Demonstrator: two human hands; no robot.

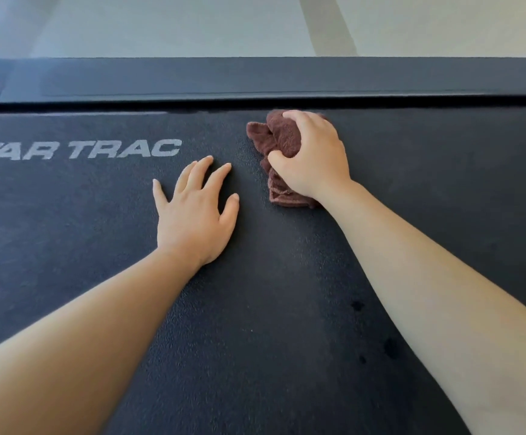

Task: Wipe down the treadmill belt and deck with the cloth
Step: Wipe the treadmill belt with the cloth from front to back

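Cloth [279, 142] bunched under the right hand [313, 155], fingers [290, 116] curled gripping it; left hand [195, 205] flat, fingers spread, on the belt [255, 309].

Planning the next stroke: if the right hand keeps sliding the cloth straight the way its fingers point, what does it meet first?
The right hand and brown cloth are already near the belt's far edge, so they would probably meet the dark side rail first.

Looks like a gym or home workout room: a black treadmill belt [255, 309] printed with a "TAR TRAC" logo [79, 149], side rail [255, 80], pale floor [161, 23] beyond.
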